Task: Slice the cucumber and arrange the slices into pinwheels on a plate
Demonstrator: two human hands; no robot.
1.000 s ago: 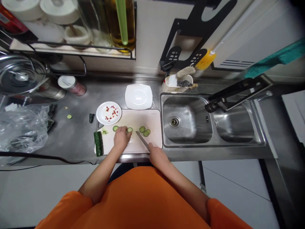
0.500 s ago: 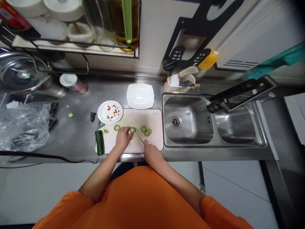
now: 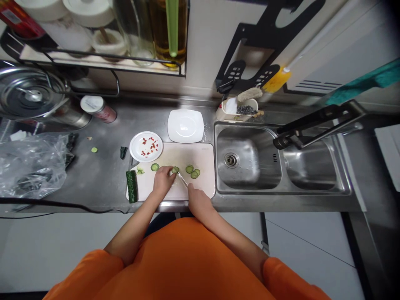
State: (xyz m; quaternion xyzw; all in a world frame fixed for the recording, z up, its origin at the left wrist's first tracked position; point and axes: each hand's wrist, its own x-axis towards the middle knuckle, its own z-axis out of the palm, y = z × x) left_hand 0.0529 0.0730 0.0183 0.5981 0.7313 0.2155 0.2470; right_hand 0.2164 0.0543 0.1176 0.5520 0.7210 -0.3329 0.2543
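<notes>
- Green cucumber slice [image 3: 175, 169] pinned under left hand [image 3: 163, 182] fingertips, mid cutting board [image 3: 175, 192].
- Right hand [image 3: 196, 197] closed around knife [image 3: 182, 179], blade tip at that slice.
- More slices [image 3: 193, 171] just right; cucumber chunk [image 3: 131, 186] at the board's left edge.
- Round plate [image 3: 146, 146] with red bits on the far side.

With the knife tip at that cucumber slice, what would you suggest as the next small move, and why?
Probably press the knife down through the cucumber slice. The left hand pins the slice on the cutting board, and the right hand holds the blade angled with its tip at the slice. Keep the fingertips clear, since they lie close to the edge.
</notes>
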